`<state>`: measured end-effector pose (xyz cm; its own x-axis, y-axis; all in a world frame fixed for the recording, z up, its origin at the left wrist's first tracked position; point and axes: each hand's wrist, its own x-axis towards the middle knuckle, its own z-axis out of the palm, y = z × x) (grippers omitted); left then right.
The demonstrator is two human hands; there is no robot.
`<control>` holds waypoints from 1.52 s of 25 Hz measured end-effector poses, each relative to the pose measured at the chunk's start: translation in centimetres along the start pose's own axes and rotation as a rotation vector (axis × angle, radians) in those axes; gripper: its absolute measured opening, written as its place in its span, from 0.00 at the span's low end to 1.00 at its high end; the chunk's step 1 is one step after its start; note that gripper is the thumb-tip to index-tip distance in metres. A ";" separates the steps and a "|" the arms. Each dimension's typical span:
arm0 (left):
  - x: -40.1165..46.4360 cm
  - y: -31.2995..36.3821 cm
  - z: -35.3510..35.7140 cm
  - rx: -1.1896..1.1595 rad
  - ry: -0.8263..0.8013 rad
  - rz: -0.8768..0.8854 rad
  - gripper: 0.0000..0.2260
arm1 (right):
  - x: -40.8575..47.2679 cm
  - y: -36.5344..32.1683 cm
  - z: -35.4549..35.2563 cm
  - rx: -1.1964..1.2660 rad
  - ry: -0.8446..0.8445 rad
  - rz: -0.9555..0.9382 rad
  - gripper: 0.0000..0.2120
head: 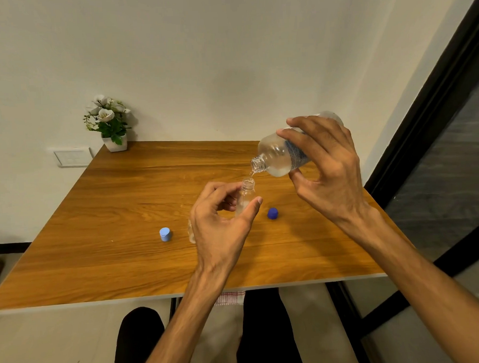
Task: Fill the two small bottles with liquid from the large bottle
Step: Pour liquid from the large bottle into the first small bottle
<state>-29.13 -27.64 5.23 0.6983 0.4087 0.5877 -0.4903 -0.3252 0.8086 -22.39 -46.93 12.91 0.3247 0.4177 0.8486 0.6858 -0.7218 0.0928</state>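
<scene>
Right hand [330, 171] tips large bottle [280, 154] — left hand [221, 224] grips small bottle [244, 196]

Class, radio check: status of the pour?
Right hand tilts big bottle, pouring. Left hand steadies small bottle. Second bottle half hidden. Nothing blocking.

Clear glossy plastic large bottle [280, 154] and small bottle [246, 195], matt blue plastic caps [272, 213], smooth wood-grain table [123, 215].

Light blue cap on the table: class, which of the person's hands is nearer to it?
Left. The left hand is just right of the light blue cap; the right hand is farther right.
</scene>
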 end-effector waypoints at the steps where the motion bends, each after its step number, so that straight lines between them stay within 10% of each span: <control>1: 0.0 0.0 0.0 0.000 0.001 0.001 0.15 | 0.0 0.0 0.0 -0.001 0.003 -0.002 0.30; 38: -0.5 -0.8 0.2 0.003 -0.001 -0.015 0.15 | 0.0 0.4 0.3 -0.010 -0.005 -0.025 0.30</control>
<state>-28.96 -27.69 4.27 0.7060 0.4126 0.5756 -0.4781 -0.3220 0.8172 -21.92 -47.05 12.85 0.3108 0.4381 0.8435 0.6869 -0.7169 0.1193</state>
